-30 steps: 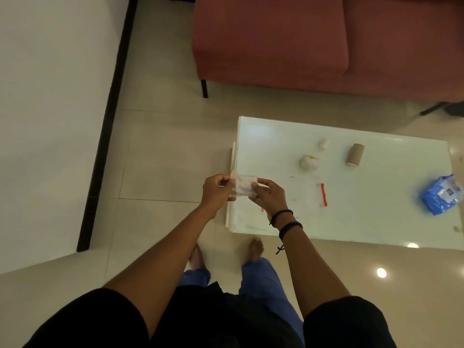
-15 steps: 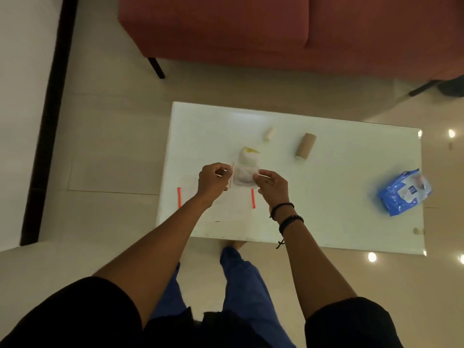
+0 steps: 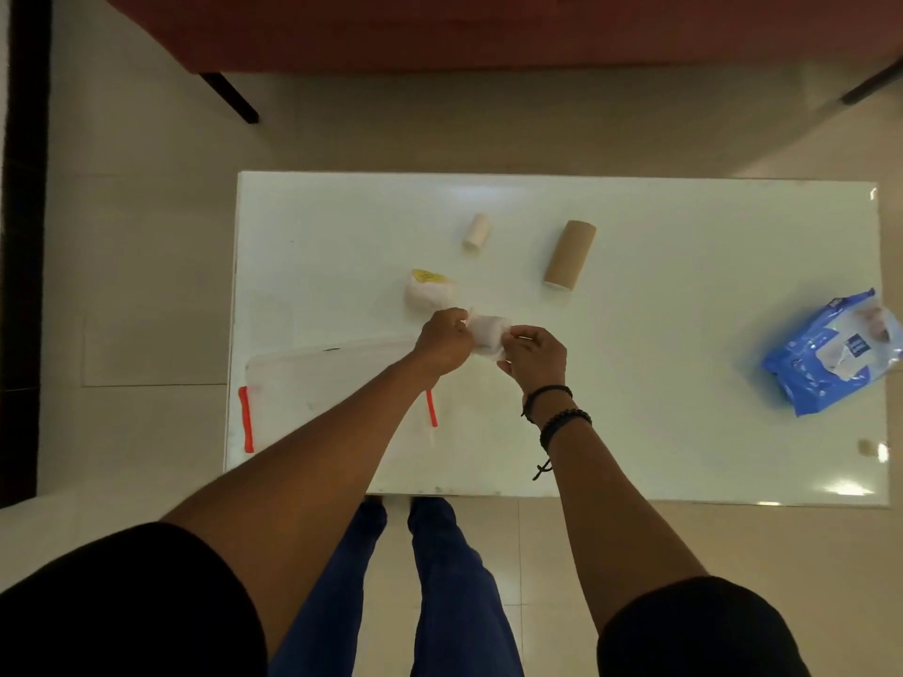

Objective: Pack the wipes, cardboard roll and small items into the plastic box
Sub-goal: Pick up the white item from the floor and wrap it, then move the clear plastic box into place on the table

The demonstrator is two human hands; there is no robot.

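So the biggest thing here is the white table (image 3: 684,432), which fills most of the middle of the frame, with a red sofa (image 3: 440,31) running along the top edge behind it. At the lower left of the table sits the clear plastic box (image 3: 303,398). It's see-through and hard to make out apart from two orange-red latches (image 3: 247,418) on its short sides, and the person's left forearm crosses right over it. Way over at the right edge of the frame, well apart from everything else, the blue wipes pack (image 3: 830,354) lies on the table. Above centre the brown cardboard roll (image 3: 570,254) lies on its side, and just left of it is a small white tube (image 3: 476,231), also on its side. Below that tube is a white round bundle (image 3: 429,291) with a yellow patch on top. Right in the centre, the left hand (image 3: 442,342) and right hand (image 3: 535,356) each pinch one end of a white piece (image 3: 488,334), holding it up just beside the bundle and to the upper right of the box. I can't tell if it's a wipe or a sachet. Dark bracelets (image 3: 557,412) sit on the right wrist.
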